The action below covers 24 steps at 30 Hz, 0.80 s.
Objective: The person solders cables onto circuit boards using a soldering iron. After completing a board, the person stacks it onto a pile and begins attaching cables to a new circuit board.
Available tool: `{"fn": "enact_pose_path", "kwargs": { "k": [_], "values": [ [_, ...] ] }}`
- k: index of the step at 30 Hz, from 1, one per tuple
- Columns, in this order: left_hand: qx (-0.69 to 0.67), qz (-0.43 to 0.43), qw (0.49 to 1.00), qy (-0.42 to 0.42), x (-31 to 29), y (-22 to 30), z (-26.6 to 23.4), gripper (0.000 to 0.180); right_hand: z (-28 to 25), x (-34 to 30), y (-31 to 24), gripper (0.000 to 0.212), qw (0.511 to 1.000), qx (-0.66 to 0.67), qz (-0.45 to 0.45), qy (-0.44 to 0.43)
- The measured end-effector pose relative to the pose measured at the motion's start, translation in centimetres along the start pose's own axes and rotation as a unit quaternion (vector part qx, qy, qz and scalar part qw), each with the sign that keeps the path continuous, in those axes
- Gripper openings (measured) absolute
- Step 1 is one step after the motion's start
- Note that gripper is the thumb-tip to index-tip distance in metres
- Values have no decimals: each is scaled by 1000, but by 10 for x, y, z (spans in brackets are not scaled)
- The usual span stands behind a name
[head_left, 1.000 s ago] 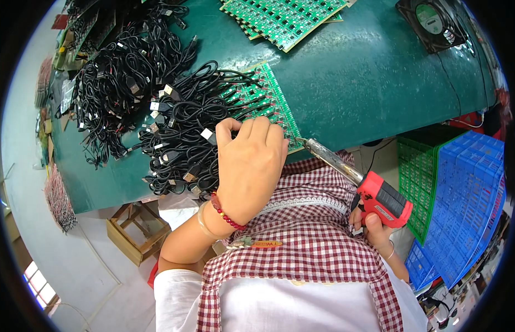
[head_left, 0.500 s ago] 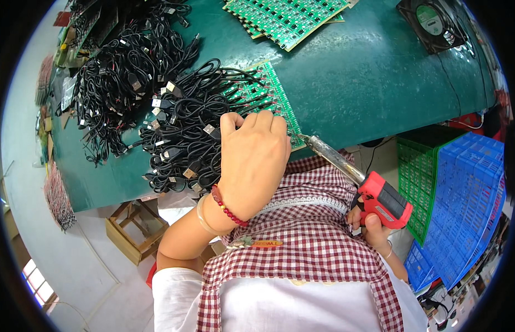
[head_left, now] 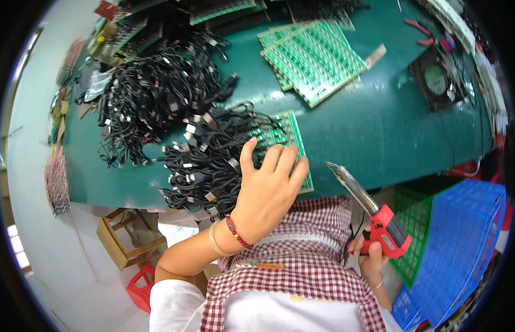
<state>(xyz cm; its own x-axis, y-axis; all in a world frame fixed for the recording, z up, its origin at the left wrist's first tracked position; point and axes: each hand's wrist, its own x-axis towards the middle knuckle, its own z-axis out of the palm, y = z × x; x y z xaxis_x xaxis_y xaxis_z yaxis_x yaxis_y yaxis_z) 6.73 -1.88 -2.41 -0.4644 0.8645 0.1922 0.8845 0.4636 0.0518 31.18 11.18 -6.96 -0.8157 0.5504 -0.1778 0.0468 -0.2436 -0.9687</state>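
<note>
My left hand (head_left: pixel 271 191), fingers spread, lies over the near part of a green circuit board (head_left: pixel 295 130) at the table's front edge. Black USB cables (head_left: pixel 207 160) lie in a tangle beside it, their ends reaching onto the board's left side. What is under the fingertips is hidden. My right hand (head_left: pixel 372 259) is wrapped round a red and black soldering gun (head_left: pixel 389 229). Its long metal barrel points up and to the left, with the tip over the table, a little right of the board and apart from it.
A larger heap of black cables (head_left: pixel 158 94) lies behind, to the left. Stacked green circuit boards (head_left: pixel 315 61) are at the back, and a black fan (head_left: pixel 439 80) stands at the far right. Green (head_left: pixel 415 221) and blue (head_left: pixel 462 232) plastic crates are by my right side. A wooden stool (head_left: pixel 122 243) is below the table.
The view has shifted, so the table sits lower in it. My left hand's fingers have spread from a closed bunch. The soldering gun's tip has drawn away from the board's edge.
</note>
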Motion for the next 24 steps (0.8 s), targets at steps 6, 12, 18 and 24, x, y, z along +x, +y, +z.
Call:
{"fn": "enact_pose_path", "kwargs": {
  "k": [6,12,18,24],
  "values": [
    [-138,17,990,-37,1,-20,-16,59,4,24,-12,47,995,29,-68,70],
    [84,-253,956,120,82,-175,-26,30,5,28,-22,44,990,64,-86,93],
    [102,-256,961,34,96,-200,-2,28,9,28,-17,41,988,54,-102,104],
    [-575,-273,761,126,76,-170,-64,31,3,34,-16,41,987,71,-78,123]
  ]
}}
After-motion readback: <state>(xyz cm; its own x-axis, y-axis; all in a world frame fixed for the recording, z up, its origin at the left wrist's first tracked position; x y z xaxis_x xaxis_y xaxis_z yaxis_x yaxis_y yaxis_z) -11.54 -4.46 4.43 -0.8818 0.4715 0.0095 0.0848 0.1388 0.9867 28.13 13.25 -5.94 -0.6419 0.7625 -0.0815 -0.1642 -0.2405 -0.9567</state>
